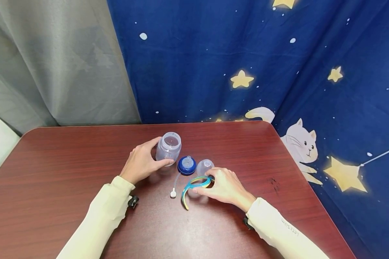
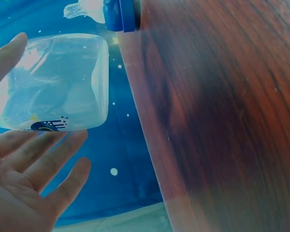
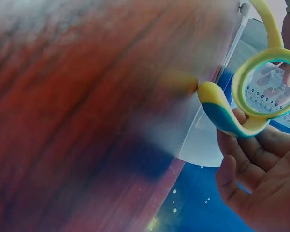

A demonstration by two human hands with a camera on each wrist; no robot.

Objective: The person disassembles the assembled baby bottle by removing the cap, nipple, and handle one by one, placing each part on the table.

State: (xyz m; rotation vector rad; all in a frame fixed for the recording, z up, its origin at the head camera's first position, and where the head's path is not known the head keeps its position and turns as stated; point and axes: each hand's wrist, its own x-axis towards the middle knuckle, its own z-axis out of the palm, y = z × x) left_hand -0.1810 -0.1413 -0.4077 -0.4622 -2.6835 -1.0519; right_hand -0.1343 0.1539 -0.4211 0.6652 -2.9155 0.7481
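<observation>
My left hand [image 1: 141, 162] grips a clear, open-topped baby bottle [image 1: 166, 153] from its left side, thumb in front. In the left wrist view the bottle's base is held off the table, and a dark printed pattern shows on its side. My right hand [image 1: 228, 185] pinches a blue-and-yellow bottle handle [image 1: 185, 194], a ring with two curved arms. In the right wrist view the handle's ring [image 3: 238, 79] stands tilted. Between the hands a blue collar with a clear nipple [image 1: 186, 164] sits on the table. Beside it is a clear dome cap [image 1: 204, 165], partly hidden by the right hand.
From the blue collar a thin straw runs toward the front, ending in a white weight [image 1: 173, 194] on the table. The reddish-brown wooden table [image 1: 68, 172] reaches back to a blue star-patterned curtain [image 1: 197, 72] and a grey curtain [image 1: 74, 72].
</observation>
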